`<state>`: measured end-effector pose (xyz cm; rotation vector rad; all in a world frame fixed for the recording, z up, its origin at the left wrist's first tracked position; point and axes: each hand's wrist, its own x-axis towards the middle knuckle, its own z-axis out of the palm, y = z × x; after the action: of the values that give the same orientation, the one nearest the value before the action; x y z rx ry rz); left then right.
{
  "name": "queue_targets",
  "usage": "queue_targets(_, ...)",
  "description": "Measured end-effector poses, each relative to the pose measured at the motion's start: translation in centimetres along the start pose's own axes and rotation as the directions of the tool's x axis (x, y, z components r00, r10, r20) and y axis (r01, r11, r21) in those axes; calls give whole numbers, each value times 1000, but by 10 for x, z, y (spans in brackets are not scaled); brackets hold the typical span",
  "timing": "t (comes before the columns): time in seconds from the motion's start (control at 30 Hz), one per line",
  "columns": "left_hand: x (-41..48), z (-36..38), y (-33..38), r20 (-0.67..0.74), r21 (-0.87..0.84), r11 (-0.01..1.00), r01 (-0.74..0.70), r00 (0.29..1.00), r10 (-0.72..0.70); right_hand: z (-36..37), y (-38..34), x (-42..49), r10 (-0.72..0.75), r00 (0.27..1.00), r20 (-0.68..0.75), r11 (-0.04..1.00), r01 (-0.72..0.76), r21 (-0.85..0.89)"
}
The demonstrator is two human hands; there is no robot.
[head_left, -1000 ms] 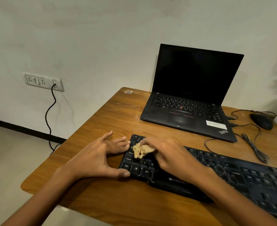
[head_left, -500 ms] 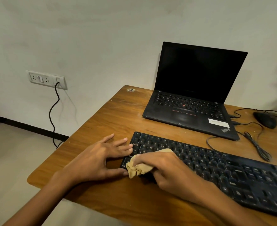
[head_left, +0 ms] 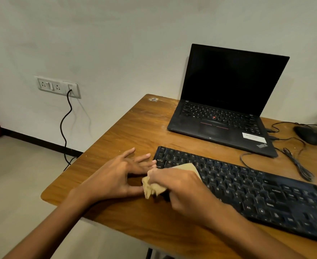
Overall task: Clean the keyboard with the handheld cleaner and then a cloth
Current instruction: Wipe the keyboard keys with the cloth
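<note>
Wooden desk [head_left: 135, 131] in front of you carries the black keyboard [head_left: 256, 186] along its near edge. Your right hand [head_left: 182, 186] curls around the crumpled tan cloth [head_left: 154, 189], which bulges out past your knuckles at the keyboard's left end. Your left hand [head_left: 116, 176] lies spread on the desk, fingertips touching that end.
</note>
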<state>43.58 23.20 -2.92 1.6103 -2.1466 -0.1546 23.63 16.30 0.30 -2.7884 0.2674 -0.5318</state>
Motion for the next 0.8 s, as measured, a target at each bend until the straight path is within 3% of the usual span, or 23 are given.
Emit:
queue_targets(0.13,0,1,-2,-14,2,1000,-4,1000,4,-10,-7,-9,-66,991,120,996,58,67)
queue_targets(0.23,0,2,-1,-11,-4,1000,1,1000,-1,-14,-1,1,-54,996,65,998,53,22)
queue_targets(0.4,-1,0,-2,-4,-32,999,19,1000,-19,-9,11,-8,-160,970,182,981,177,-80)
queue_targets(0.53,0,-1,-1,-9,-58,998,35,999,-36,-24,19,-17,-146,977,158,979,165,-116)
queue_targets(0.7,0,1,-2,1,-64,998,13,1000,-13,0,9,10,-259,952,165,952,280,-125)
queue_targets(0.8,0,1,-4,-19,-74,997,15,1000,-17,-4,16,-3,-220,958,182,967,238,-86)
